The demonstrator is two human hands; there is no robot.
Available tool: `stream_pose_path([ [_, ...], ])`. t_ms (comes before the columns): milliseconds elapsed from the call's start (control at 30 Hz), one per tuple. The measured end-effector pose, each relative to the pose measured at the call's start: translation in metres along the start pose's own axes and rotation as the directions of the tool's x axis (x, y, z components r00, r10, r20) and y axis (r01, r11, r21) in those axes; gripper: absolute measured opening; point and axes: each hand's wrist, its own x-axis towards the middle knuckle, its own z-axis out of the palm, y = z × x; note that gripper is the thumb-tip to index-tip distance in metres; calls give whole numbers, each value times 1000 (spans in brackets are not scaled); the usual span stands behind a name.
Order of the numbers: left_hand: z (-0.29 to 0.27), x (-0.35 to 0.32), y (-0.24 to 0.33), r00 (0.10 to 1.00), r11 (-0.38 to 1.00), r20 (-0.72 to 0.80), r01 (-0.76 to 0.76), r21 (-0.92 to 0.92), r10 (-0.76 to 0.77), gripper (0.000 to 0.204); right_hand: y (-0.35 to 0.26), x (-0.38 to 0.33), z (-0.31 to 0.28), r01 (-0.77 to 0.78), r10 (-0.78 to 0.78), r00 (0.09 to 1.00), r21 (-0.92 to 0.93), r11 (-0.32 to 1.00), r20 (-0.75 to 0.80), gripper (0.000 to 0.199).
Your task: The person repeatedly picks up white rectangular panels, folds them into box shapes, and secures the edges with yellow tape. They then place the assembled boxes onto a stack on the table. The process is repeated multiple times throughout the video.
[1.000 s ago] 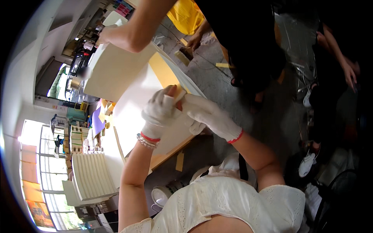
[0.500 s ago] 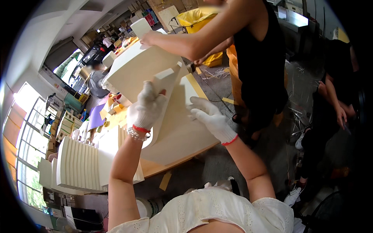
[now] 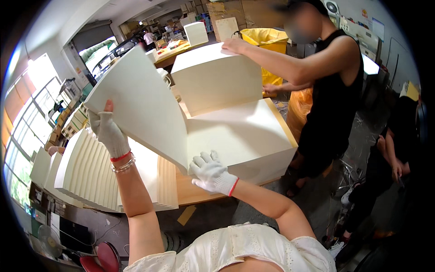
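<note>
A big stack of cream paper sheets [image 3: 244,136] lies on a wooden table [image 3: 195,192]. My left hand [image 3: 108,131], in a white glove with a red cuff, holds up the left edge of a lifted wad of sheets [image 3: 140,104]. My right hand [image 3: 210,173], gloved the same way, grips the near lower corner of that wad where it meets the stack. Across the stack, a person in a black sleeveless top [image 3: 333,95] holds another wad of sheets [image 3: 213,77] upright with one hand on its top edge.
Fanned piles of cream sheets [image 3: 95,174] lie to the left of the table. A yellow-lined bin [image 3: 267,38] stands behind the stack. Another person in black [image 3: 389,158] stands at the right. Windows line the far left; boxes and benches fill the back.
The view has swung upward and the stack now sits centred. My left hand has raised the wad of sheets higher and to the left; my right hand has slid to its near corner.
</note>
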Motion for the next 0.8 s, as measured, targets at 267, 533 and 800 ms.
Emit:
stream_pose_path([
  [267,-114,32,-44,987,983,-130,69,-170,-92,35,-29,13,11,29,-47,988,-124,992,-145,54],
  [533,-127,78,-88,981,886,-53,144,-442,-186,30,-33,13,11,-12,-5,996,-196,981,-86,57],
  [800,-100,160,-67,905,880,-195,284,-379,-377,25,-42,25,3,-57,71,996,-221,974,55,65],
])
